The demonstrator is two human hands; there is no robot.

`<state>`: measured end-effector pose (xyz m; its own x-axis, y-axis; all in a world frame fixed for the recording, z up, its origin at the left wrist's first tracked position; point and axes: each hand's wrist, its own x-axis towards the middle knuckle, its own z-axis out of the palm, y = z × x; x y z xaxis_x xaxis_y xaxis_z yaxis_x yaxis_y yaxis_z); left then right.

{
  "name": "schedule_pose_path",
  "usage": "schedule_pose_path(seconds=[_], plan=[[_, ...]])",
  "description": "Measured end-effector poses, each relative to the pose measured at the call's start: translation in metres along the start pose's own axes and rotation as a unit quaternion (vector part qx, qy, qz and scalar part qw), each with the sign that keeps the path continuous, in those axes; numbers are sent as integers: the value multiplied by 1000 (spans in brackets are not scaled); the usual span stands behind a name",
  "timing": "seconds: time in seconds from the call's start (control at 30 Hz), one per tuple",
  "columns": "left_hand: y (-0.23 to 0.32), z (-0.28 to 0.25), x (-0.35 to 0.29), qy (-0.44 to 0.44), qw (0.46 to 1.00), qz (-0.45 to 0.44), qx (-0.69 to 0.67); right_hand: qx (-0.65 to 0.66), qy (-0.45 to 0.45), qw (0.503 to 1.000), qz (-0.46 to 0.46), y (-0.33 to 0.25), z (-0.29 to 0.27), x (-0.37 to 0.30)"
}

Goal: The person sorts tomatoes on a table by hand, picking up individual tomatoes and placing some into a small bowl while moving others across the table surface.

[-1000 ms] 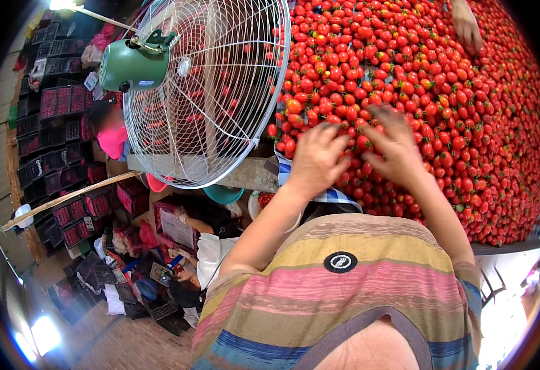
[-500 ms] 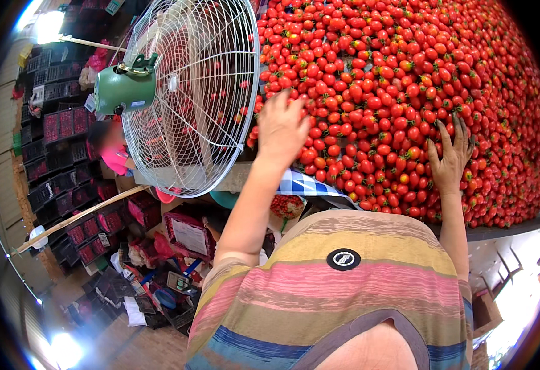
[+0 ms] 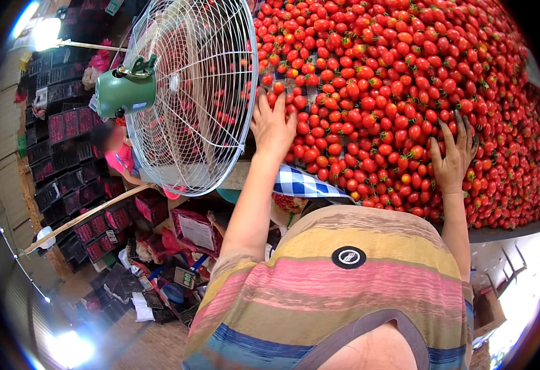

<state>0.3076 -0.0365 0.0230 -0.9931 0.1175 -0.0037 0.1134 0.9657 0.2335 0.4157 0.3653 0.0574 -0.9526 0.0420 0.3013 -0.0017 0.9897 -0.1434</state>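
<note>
We have spread our hands apart across the heap of small red cherry tomatoes point(image 3: 393, 98): our left hand point(image 3: 274, 126) now lies flat and open-fingered near the white wire fan point(image 3: 190, 92), our right hand point(image 3: 452, 157) splayed open, gripping nothing.

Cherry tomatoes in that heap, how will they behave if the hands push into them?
The cherry tomatoes are small, round and glossy, so they will probably roll and slide sideways rather than stay put. Piled loose, a push from the left hand or right hand likely shifts neighbours too. Thin skins suggest hard pressure could bruise or split them.
</note>
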Motion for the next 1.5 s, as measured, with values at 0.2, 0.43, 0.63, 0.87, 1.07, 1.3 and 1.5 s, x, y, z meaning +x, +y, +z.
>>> schedule_pose_path(seconds=[0.2,0.43,0.63,0.87,1.07,1.3,1.5], plan=[[125,5,-34,48,963,238,-114,-15,5,1000,-17,-1,5,2],[55,20,-10,12,992,111,-59,-16,21,999,-21,3,3,1],[41,-29,-36,8,988,144,-59,-13,26,1000,-12,2,6,0],[145,9,-81,-213,830,466,-222,-38,32,998,-32,6,6,1],[53,-17,-69,-235,916,324,-28,-12,41,999,-18,5,7,-1],[63,-53,-37,-99,950,297,-13,-15,39,999,-12,4,10,-1],[137,13,-85,-356,824,407,-167,-14,36,999,-24,5,13,0]])
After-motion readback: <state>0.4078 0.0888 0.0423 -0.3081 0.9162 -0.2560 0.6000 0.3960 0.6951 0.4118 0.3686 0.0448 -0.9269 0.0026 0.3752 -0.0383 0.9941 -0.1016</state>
